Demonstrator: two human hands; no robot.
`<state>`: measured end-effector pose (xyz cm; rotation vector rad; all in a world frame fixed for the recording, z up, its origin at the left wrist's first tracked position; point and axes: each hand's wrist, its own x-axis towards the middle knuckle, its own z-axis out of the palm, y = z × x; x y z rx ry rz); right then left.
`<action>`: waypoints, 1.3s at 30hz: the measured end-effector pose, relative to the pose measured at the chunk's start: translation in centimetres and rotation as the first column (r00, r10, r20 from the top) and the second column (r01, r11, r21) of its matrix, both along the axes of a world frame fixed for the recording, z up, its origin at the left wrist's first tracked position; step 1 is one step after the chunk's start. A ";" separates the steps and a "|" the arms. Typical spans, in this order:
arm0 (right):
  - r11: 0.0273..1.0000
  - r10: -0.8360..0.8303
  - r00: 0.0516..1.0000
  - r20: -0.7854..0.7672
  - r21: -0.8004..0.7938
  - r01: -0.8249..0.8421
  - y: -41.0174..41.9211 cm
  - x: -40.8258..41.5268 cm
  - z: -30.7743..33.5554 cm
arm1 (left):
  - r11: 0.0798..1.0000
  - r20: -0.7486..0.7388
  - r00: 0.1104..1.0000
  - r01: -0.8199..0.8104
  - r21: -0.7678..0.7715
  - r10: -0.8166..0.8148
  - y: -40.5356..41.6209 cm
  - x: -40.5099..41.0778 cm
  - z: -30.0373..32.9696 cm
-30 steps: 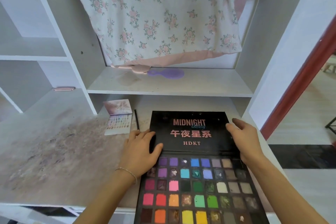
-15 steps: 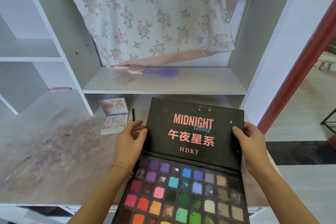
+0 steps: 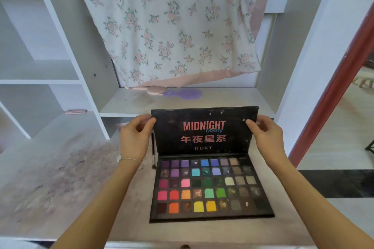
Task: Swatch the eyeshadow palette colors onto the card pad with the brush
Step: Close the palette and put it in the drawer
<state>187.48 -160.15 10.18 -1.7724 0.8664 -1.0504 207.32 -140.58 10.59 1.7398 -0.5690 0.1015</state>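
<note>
A large black eyeshadow palette lies on the desk with several rows of coloured pans facing up. Its lid, printed MIDNIGHT, stands nearly upright. My left hand pinches the lid's upper left corner and my right hand pinches its upper right corner. The thin black brush lies on the desk just left of the palette, between it and my left hand. The card pad is almost hidden behind my left hand; only a pinkish corner shows.
The worn, stained desk top stretches to the left. A low shelf behind the palette holds a purple hairbrush and a pink item under a hanging floral cloth. Another pink object lies on the left ledge.
Both hands have raised the lid from flat on the desk to nearly upright, sliding up to its top corners. The view has pulled back, showing the whole palette.
</note>
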 end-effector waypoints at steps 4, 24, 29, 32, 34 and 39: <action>1.000 -0.021 0.999 0.034 -0.020 0.022 0.4 -1.1 0.3 | 0.998 0.013 0.999 0.050 -0.043 -0.050 1.6 -0.7 0.0; 0.883 0.188 0.735 -0.652 -0.216 -0.417 5.0 -9.7 -5.6 | 0.744 0.260 0.890 0.121 0.657 -0.374 9.8 -7.1 -6.2; 0.893 0.081 0.869 -0.489 -0.351 -0.281 8.2 -8.8 -4.9 | 0.777 0.258 0.921 0.070 0.625 -0.290 8.9 -8.1 -6.0; 0.860 0.301 0.903 -0.307 -0.321 -0.396 13.1 -9.1 -4.9 | 0.831 0.302 0.922 0.036 0.554 -0.241 9.5 -9.5 -6.7; 0.835 0.462 0.838 -0.291 -0.175 -0.521 16.0 -9.1 -5.3 | 0.850 0.317 0.923 0.020 0.526 -0.218 10.1 -10.7 -7.3; 0.860 0.436 0.849 -0.300 -0.141 -0.491 20.0 -8.2 -6.7 | 0.830 0.360 0.910 -0.034 0.556 -0.204 10.9 -12.6 -8.1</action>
